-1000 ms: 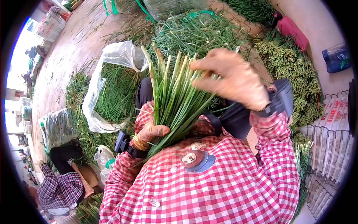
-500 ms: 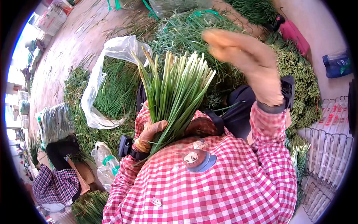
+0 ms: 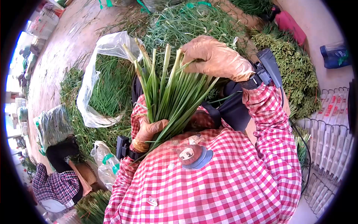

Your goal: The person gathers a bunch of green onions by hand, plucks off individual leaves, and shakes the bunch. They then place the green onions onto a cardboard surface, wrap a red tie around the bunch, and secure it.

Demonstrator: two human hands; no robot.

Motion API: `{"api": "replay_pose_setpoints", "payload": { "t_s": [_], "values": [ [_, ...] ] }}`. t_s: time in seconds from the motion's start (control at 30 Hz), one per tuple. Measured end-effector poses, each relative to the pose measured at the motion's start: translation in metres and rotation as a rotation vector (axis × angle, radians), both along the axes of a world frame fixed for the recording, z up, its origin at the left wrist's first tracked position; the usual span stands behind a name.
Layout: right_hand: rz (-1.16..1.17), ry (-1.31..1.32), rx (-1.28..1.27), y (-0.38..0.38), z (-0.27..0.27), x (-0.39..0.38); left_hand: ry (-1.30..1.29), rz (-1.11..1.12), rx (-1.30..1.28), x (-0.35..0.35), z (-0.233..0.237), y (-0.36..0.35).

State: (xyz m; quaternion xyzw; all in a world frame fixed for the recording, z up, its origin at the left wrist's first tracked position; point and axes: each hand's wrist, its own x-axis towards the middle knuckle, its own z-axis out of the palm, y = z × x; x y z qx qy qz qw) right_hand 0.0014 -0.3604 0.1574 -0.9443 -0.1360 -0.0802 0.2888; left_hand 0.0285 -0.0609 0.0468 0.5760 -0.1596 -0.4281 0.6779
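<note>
My left hand [image 3: 150, 132], in a tan glove, is wrapped round the lower part of a bunch of chives [image 3: 166, 100] in front of my chest. The pale cut ends point up and away from me, fanned out, and the green leaves run down past my wrist. My right hand [image 3: 216, 59], also gloved, curls over the right-hand pale ends of the bunch. Its fingertips press on the stalks there and hide several of them.
A heap of loose greens [image 3: 186, 28] lies ahead, with a clear plastic bag [image 3: 87, 97] on the left. Stacked green bundles [image 3: 291, 71] line the right, beside white crates [image 3: 328, 145]. A person in a checked shirt [image 3: 56, 184] sits at lower left.
My right hand came down and left from the raised, blurred position onto the pale ends of the chives. My left hand keeps its hold, and the view has shifted slightly.
</note>
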Motion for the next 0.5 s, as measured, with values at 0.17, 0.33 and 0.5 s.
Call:
{"api": "replay_pose_setpoints", "payload": {
  "t_s": [0.17, 0.33, 0.5],
  "values": [
    [-0.426, -0.297, 0.624, -0.039, 0.002, -0.014, 0.114, 0.091, 0.004, -0.004, -0.003, 0.006],
    [-0.395, 0.024, 0.673, 0.03, 0.023, -0.044, 0.089, 0.223, -0.061, -0.006, 0.008, 0.008],
    [-0.415, 0.381, 0.269, 0.075, -0.008, -0.037, -0.01, 0.412, 0.144, -0.015, 0.039, -0.002]
  ]
}}
